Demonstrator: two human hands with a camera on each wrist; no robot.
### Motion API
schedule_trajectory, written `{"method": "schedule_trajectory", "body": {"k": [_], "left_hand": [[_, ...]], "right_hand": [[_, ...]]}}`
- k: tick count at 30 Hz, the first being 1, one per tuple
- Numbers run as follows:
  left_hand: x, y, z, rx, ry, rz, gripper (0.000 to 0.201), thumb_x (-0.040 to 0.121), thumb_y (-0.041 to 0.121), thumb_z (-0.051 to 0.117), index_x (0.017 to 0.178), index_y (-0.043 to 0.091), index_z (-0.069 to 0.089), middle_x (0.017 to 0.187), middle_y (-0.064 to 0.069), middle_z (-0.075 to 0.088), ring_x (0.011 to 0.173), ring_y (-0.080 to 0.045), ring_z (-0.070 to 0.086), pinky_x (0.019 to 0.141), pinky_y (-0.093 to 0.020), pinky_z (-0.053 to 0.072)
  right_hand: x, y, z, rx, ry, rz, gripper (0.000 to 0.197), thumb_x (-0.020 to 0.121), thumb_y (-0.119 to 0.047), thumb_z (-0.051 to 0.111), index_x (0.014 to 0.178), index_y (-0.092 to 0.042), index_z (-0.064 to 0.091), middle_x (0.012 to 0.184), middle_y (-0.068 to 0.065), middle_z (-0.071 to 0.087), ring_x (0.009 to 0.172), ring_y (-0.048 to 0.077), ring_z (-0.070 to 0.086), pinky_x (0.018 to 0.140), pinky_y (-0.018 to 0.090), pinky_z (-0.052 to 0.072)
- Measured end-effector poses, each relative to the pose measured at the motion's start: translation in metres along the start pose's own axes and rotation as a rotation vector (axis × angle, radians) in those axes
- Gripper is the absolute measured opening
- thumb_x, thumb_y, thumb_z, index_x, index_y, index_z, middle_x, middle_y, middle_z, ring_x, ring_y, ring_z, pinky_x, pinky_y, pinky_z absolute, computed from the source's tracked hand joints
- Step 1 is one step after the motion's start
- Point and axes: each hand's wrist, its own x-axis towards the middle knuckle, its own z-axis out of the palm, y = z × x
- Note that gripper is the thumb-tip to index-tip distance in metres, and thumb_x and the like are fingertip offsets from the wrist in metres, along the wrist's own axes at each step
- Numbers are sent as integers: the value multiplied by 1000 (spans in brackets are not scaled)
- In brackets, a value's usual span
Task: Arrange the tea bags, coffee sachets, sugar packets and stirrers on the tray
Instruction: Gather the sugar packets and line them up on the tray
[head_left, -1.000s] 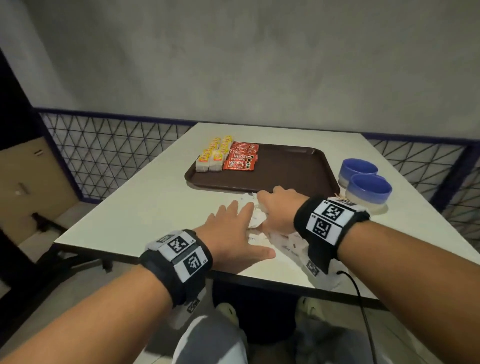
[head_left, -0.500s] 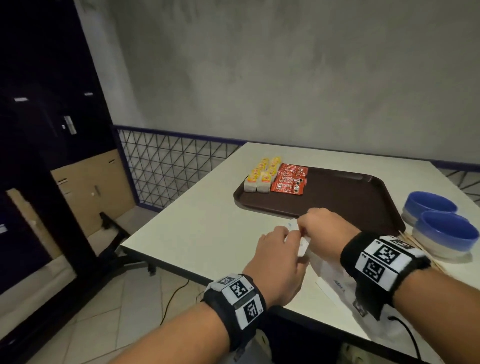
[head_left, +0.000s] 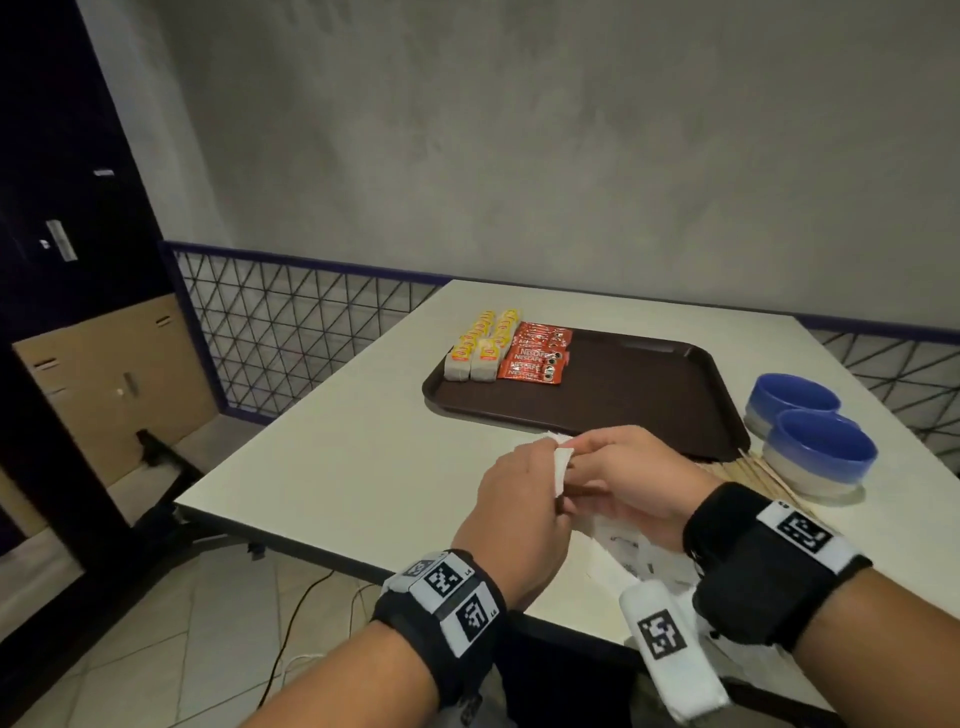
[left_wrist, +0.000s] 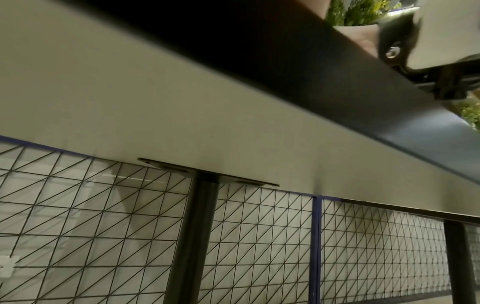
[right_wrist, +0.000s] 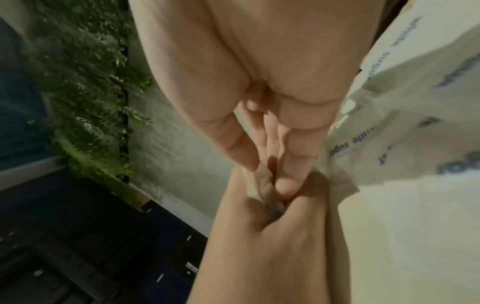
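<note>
While our left hand (head_left: 519, 499) and right hand (head_left: 628, 478) pinch white paper sugar packets (head_left: 562, 464) together just before the near rim of the dark brown plastic tray (head_left: 623, 405), bare tray floor lies right of the red coffee sachets (head_left: 535, 358).

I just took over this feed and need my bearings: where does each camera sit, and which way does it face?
Head: on the head, looking down at the tray, table, left hand and right hand.
Left wrist: below the table edge, facing mesh fencing; no hand visible.
Right wrist: along the right hand toward sugar packets.
Head and right wrist share both hands pinching white packets.
</note>
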Motion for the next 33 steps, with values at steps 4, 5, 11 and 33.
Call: {"method": "schedule_trajectory", "body": {"k": [4, 5, 11, 33], "left_hand": [[-5, 4, -3, 132, -46, 19, 46, 96, 23, 59, 138, 28, 44, 134, 3, 50, 116, -24, 45, 97, -40, 43], [-6, 6, -5, 159, -45, 23, 42, 98, 26, 56, 139, 28, 44, 134, 3, 50, 116, -25, 44, 96, -40, 43], [-7, 16, -12, 378, -40, 32, 44, 93, 18, 58, 134, 25, 46, 125, -1, 54, 108, -28, 49, 79, -37, 40], [44, 1, -55, -361, 14, -359, 14, 104, 22, 56, 109, 19, 68, 93, -2, 68, 83, -23, 64, 65, -34, 53]], "right_hand": [[-18, 9, -6, -195, 48, -104, 41, 90, 2, 62, 125, -18, 61, 109, 13, 72, 97, 28, 74, 93, 45, 59], [-22, 13, -9, -294, 97, -145, 43, 90, -2, 65, 126, -24, 59, 110, 5, 71, 97, 22, 73, 92, 44, 60], [-52, 45, -18, 265, 177, -150, 23, 91, 5, 66, 111, -5, 67, 87, 22, 69, 73, 34, 64, 73, 44, 57], [-33, 76, -5, 101, 245, -282, 20, 89, 7, 62, 86, -10, 72, 79, 20, 65, 65, 31, 66, 69, 46, 60]]}}
